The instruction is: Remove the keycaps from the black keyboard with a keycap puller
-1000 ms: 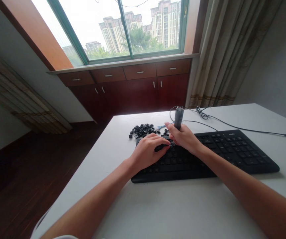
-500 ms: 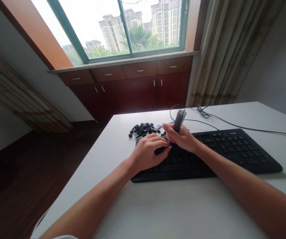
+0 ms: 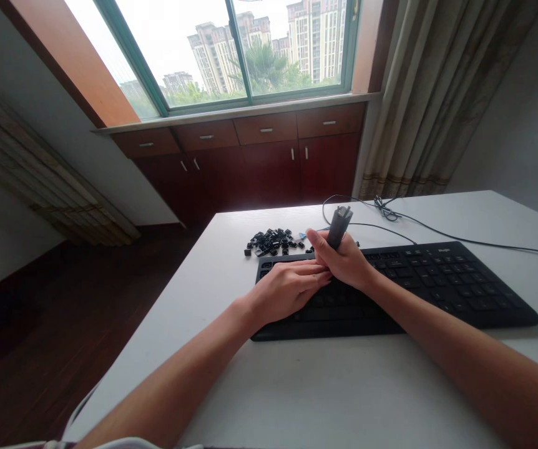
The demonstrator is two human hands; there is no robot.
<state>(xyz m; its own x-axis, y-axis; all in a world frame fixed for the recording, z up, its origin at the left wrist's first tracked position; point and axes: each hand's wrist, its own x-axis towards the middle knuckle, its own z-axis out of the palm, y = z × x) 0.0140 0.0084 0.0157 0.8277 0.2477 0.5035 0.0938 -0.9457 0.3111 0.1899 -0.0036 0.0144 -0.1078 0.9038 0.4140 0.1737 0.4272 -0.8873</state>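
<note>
A black keyboard point(image 3: 442, 284) lies on the white table, with keys in place on its right part. My right hand point(image 3: 344, 262) is closed around a dark tool point(image 3: 340, 226) held upright; two small prongs show at its top, and its lower end is hidden by the hand. My left hand point(image 3: 288, 288) rests over the keyboard's left part, its fingers pressed together and their tips against my right hand. What those fingertips hold, if anything, is hidden. Behind the keyboard's left end lies a heap of loose black keycaps point(image 3: 271, 242).
A black cable point(image 3: 475, 241) runs from behind the keyboard across the table point(image 3: 194, 299) to the right, with a tied bundle in it. Something small and blue point(image 3: 303, 235) lies beside the heap. Cabinets point(image 3: 269, 168) stand under the window beyond the table.
My left hand's fingers have straightened and come together, moving slightly right against my right hand; the gap between thumb and fingers has gone. The right hand still grips the tool.
</note>
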